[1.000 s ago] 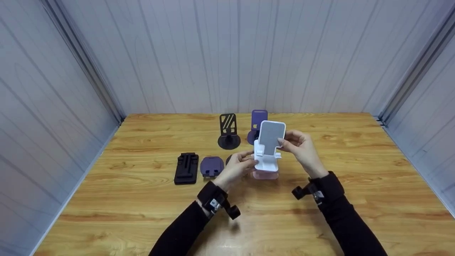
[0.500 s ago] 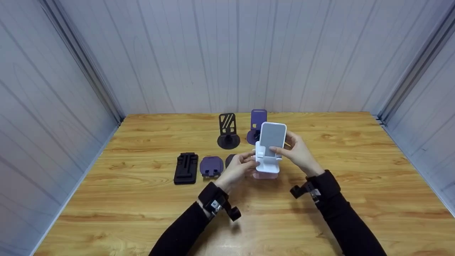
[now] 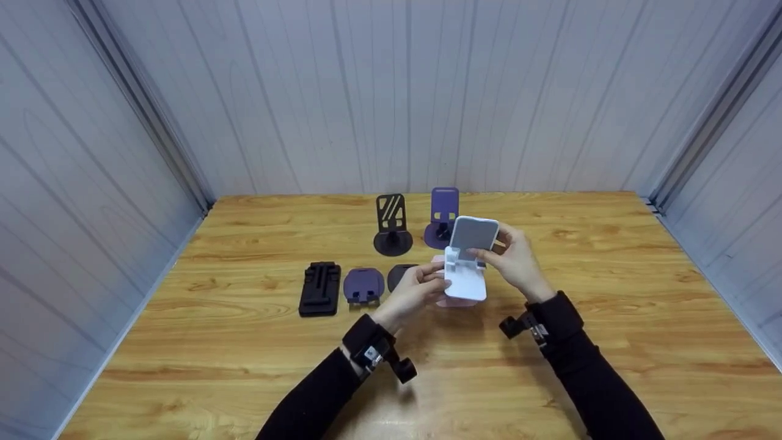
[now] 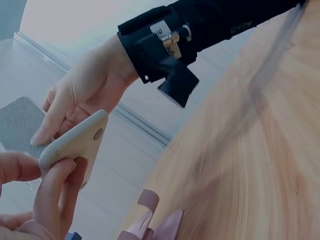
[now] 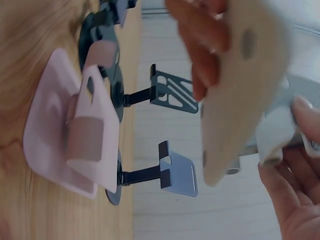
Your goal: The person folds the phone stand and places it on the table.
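A white phone stand with a grey padded back plate is held up above the table by both hands. My left hand pinches the left edge of its base; the left wrist view shows thumb and fingers on the base. My right hand grips the back plate from the right, thumb on the grey pad. Below the white stand sits a pink phone stand, mostly hidden by it in the head view. The back plate leans away from the base at an angle.
Left of my left hand lie a black folded phone stand, a purple folded one and a dark one partly hidden. Behind stand a black upright stand and a purple upright stand. Panelled walls enclose the table.
The white stand has tilted and shifted slightly right and toward me, its back plate lower in view. My right thumb has moved from the pad's edge onto the pad.
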Available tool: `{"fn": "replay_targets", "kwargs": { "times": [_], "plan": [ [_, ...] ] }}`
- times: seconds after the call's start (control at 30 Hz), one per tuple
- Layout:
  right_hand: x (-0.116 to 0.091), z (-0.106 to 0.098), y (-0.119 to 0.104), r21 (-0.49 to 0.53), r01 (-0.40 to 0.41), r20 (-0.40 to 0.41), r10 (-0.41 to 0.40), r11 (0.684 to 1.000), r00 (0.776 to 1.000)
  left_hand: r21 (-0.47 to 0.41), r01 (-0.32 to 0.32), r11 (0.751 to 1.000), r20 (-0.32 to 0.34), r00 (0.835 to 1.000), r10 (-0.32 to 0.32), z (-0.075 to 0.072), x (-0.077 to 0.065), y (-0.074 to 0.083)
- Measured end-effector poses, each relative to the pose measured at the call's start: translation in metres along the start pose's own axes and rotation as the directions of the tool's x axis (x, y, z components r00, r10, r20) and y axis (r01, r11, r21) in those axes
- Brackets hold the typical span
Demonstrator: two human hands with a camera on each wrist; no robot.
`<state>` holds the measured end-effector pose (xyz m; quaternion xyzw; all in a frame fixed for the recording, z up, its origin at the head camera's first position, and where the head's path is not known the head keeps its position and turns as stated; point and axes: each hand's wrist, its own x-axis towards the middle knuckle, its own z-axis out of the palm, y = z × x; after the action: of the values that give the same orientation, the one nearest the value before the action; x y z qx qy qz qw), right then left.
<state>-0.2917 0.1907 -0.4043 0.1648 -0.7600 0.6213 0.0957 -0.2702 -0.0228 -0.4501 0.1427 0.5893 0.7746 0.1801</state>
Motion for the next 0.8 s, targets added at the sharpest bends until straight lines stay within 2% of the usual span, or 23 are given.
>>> {"fn": "replay_targets", "kwargs": {
  "times": [0.17, 0.3, 0.5, 0.63, 0.8],
  "plan": [
    [0.001, 0.002, 0.002, -0.099, 0.076, -0.085, -0.085, 0.992, 0.993, 0.018, 0.001, 1.0, 0.011, 1.0, -0.002, 0.003, -0.002, 0.001],
    [0.001, 0.003, 0.004, -0.129, 0.105, -0.104, -0.118, 0.986, 0.988, 0.018, 0.004, 1.0, 0.007, 1.0, -0.004, 0.005, -0.002, 0.002],
    [0.0, 0.0, 0.001, -0.105, 0.108, -0.079, -0.117, 0.989, 0.99, 0.013, 0.005, 1.0, -0.005, 1.0, -0.005, 0.004, -0.002, 0.002],
    [-0.001, -0.003, -0.007, -0.095, 0.201, -0.047, -0.206, 0.975, 0.977, 0.004, 0.005, 1.0, -0.01, 1.0, -0.005, 0.004, -0.002, 0.002],
    [-0.004, -0.004, -0.013, -0.21, 0.293, -0.001, -0.299, 0.933, 0.954, -0.003, 0.021, 1.0, -0.033, 0.999, -0.021, 0.004, -0.002, 0.003]
  ]
}}
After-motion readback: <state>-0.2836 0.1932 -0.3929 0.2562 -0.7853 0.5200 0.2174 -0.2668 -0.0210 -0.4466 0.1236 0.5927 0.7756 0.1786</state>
